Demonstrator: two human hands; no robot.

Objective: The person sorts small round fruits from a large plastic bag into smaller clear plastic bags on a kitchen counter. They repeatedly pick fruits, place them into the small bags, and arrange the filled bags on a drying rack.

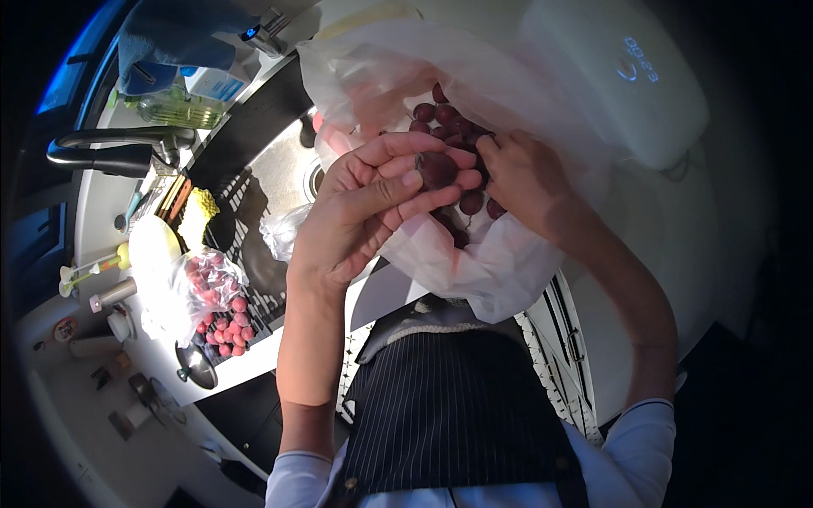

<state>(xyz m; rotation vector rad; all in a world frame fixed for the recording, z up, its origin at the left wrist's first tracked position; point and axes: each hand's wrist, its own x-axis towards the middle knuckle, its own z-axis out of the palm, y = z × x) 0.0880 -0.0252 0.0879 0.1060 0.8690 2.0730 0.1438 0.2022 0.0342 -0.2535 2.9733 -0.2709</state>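
Note:
My left hand (375, 203) holds a dark red grape (436, 170) between thumb and fingers, palm turned up, above an open white plastic bag (489, 267). Inside the bag lies a bunch of dark red grapes (448, 116), partly covered by my left hand. My right hand (527, 181) reaches into the bag from the right with its fingers curled against the bunch. Its fingertips are partly hidden, so whether they grip a grape or stem is unclear.
Left of the bag is a sink (273, 171) with a black faucet (120, 149). Lighter red grapes (228, 333) and a clear plastic bag (213, 279) of grapes lie on a dark rack. A yellow sponge cloth (199, 213) stands behind. A white appliance (625, 82) sits at upper right.

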